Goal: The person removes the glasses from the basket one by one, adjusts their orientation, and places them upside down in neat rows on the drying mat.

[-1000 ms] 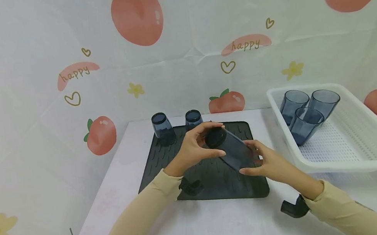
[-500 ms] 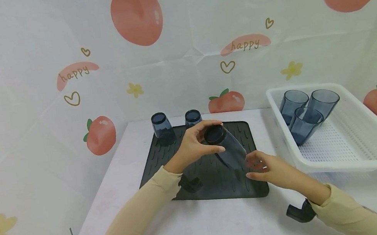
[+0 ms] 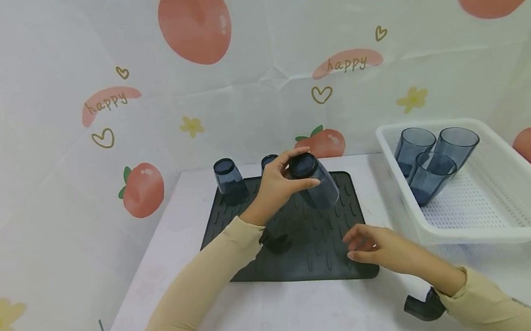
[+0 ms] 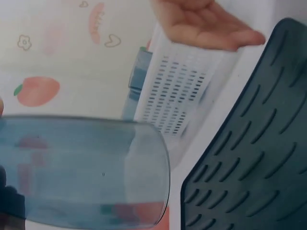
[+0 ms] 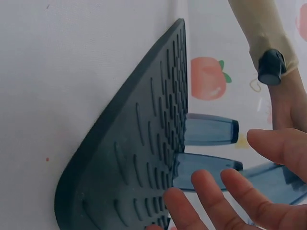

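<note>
Mat (image 3: 305, 251), read as a dial, carries an inverted first glass (image 3: 229, 179) at 11 o'clock and a second glass (image 3: 269, 160) at 12. Left hand (image 3: 275, 190) grips the base end of the held glass (image 3: 321, 187) above 1 o'clock, mouth tilted toward 5. Right hand (image 3: 385, 250): near 4 o'clock, fingers relaxed, slightly bent. White basket (image 3: 500, 236), at 3 o'clock, contains three mouth-up tumblers (image 3: 428, 179) toward its own 10 o'clock. Right wrist view exposes the second glass's side, mostly hidden in the head view.

L hand (image 3: 276, 186) grips inv. glass (image 3: 322, 187).
</note>
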`<action>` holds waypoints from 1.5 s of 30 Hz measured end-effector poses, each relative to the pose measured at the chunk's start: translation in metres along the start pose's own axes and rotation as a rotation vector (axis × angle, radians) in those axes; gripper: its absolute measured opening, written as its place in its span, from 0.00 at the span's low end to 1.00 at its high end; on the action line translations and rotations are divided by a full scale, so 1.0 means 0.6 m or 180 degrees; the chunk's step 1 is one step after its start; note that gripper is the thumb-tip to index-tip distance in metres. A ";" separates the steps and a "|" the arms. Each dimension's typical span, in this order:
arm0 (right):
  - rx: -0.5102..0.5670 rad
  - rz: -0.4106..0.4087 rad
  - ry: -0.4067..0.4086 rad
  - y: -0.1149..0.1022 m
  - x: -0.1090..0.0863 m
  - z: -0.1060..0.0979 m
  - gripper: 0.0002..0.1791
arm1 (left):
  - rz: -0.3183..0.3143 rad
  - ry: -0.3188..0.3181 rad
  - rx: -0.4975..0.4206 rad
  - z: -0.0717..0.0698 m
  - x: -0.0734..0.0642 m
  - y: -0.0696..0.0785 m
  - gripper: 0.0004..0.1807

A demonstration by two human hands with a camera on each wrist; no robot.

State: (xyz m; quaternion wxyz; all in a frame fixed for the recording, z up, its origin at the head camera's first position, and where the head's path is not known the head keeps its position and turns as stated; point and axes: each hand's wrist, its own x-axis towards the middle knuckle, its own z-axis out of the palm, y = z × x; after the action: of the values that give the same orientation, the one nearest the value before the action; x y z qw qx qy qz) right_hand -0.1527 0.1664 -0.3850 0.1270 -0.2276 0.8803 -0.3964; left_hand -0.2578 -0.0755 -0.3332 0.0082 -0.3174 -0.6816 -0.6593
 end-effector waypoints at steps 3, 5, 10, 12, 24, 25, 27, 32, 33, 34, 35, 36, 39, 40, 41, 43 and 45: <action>0.0005 -0.0021 0.0012 0.000 -0.001 0.002 0.19 | 0.0012 0.0192 0.0170 0.002 0.011 0.002 0.36; 0.0014 -0.0036 0.0026 0.000 -0.002 0.003 0.19 | 0.0038 0.0333 0.0326 0.004 0.018 0.003 0.36; 0.0080 -0.0015 0.0026 0.000 -0.004 0.004 0.19 | 0.0046 0.0520 0.0496 0.009 0.035 -0.001 0.37; 0.0104 0.0015 0.0013 0.001 -0.004 0.005 0.19 | 0.0035 0.0549 0.0556 0.012 0.042 -0.003 0.37; 0.0130 0.0007 0.0030 0.008 -0.008 0.009 0.18 | -0.0149 0.0627 0.0710 0.029 0.082 -0.036 0.38; 0.0131 0.0005 0.0028 0.008 -0.008 0.009 0.18 | -0.0187 0.0650 0.0721 0.031 0.085 -0.039 0.38; 0.0140 -0.0006 0.0025 0.008 -0.009 0.009 0.18 | -0.0246 0.0685 0.0751 0.034 0.090 -0.042 0.38; 0.0164 -0.0026 0.0014 0.010 -0.010 0.009 0.17 | -0.0428 0.0748 0.0935 0.040 0.103 -0.057 0.38; 0.0175 -0.0025 0.0011 0.010 -0.010 0.009 0.17 | -0.0464 0.0754 0.0978 0.042 0.104 -0.061 0.38; 0.0176 -0.0021 0.0006 0.011 -0.010 0.009 0.17 | -0.0501 0.0768 0.1026 0.043 0.106 -0.066 0.38; 0.0181 -0.0014 0.0000 0.011 -0.010 0.010 0.17 | -0.0532 0.0781 0.1084 0.044 0.107 -0.070 0.38; 0.0185 -0.0007 -0.0007 0.011 -0.009 0.010 0.17 | -0.0542 0.0789 0.1120 0.045 0.107 -0.074 0.38; 0.0195 0.0022 -0.0023 0.011 -0.009 0.010 0.17 | -0.0603 0.0815 0.1255 0.048 0.107 -0.087 0.38; 0.0197 0.0031 -0.0026 0.011 -0.009 0.010 0.17 | -0.0620 0.0819 0.1282 0.048 0.106 -0.091 0.38; 0.0204 0.0041 -0.0029 0.011 -0.010 0.010 0.17 | -0.0627 0.0816 0.1302 0.048 0.106 -0.095 0.38; 0.0203 0.0049 -0.0025 0.010 -0.010 0.010 0.17 | -0.0655 0.0809 0.1309 0.048 0.104 -0.102 0.38; 0.0198 0.0052 -0.0020 0.010 -0.011 0.011 0.17 | -0.0682 0.0792 0.1289 0.048 0.102 -0.108 0.38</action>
State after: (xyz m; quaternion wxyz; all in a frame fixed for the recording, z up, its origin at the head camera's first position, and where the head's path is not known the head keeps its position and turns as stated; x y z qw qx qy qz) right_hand -0.1461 0.1690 -0.3932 0.1401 -0.2176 0.8689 -0.4219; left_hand -0.3236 -0.0189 -0.3684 0.0854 -0.1518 -0.8231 -0.5404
